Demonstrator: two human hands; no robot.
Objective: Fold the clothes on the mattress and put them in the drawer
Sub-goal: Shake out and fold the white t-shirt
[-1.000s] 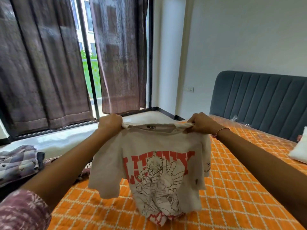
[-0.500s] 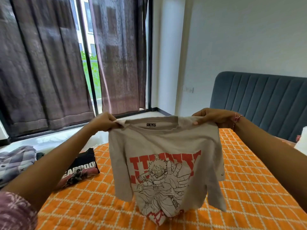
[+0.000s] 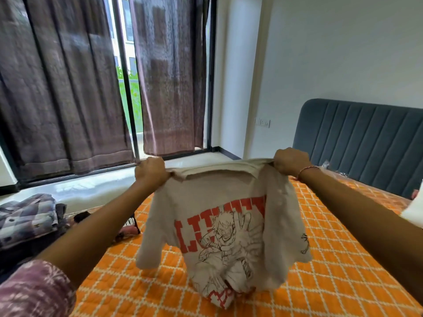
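Observation:
A beige T-shirt (image 3: 206, 202) with a red and black cartoon print hangs in the air over the mattress (image 3: 332, 282), which has an orange checked cover. My left hand (image 3: 151, 171) grips its left shoulder and my right hand (image 3: 289, 161) grips its right shoulder, both at the collar line. The hem touches the cover and the right side of the shirt folds inward. A plaid garment (image 3: 25, 216) lies on a pile at the left edge, with a black printed shirt (image 3: 128, 227) half hidden behind my left forearm. No drawer is in view.
A grey-blue padded headboard (image 3: 366, 143) stands at the right. Something white (image 3: 414, 211) lies at the right edge of the mattress. Dark curtains (image 3: 68, 99) hang over a sliding glass door behind, with pale floor (image 3: 91, 186) between door and bed.
Both hands shook the shirt: they spread it flat half a second ago, and now hold it lower with the collar sagging, the right side folded in, and fists curled tighter.

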